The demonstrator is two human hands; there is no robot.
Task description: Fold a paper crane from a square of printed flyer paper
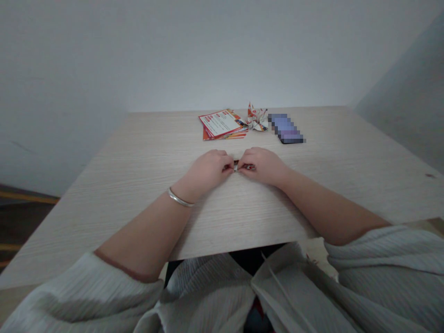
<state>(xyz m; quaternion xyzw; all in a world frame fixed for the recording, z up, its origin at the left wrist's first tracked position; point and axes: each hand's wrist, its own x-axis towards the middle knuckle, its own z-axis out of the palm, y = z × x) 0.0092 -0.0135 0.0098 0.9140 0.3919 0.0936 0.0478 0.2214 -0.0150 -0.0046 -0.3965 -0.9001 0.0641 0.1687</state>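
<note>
My left hand [215, 167] and my right hand [262, 164] meet near the middle of the table, thumbs and fingers pinched. Between them is a small folded piece of printed paper [236, 166], white with dark and reddish print. Each hand grips one end of it, and the fingers hide most of its shape. A silver bangle [179, 198] circles my left wrist. Both forearms reach in from the table's near edge.
Beyond my hands lies a stack of red and white printed leaflets [224, 124]. Beside it is a folded paper figure [257, 119] with pointed parts. A phone [286, 128], its screen pixelated, lies to the right. A wall [239, 55] rises behind the pale wooden table [138, 152].
</note>
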